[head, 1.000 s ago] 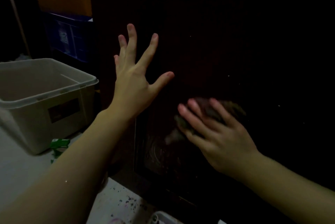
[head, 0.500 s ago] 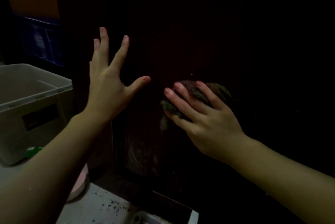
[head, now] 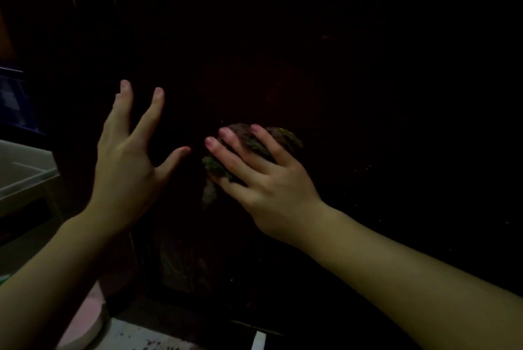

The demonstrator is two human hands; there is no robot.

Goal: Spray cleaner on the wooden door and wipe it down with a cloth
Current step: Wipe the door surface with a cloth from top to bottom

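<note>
While the cloth (head: 252, 148) is pinned flat to the wooden door (head: 368, 95) under the right hand (head: 266, 180), fingers are kept straight and fanned over it, not curled round it. Wad is seen bunched directly beneath the fingers, spilling past the fingertips up and to the right. Left hand (head: 127, 157) is held spread just left of the grip, holding nothing; contact with the door cannot be told. Unwiped panel is judged to lie above and right of the grip, so the next stroke is likely led by the right hand.
</note>
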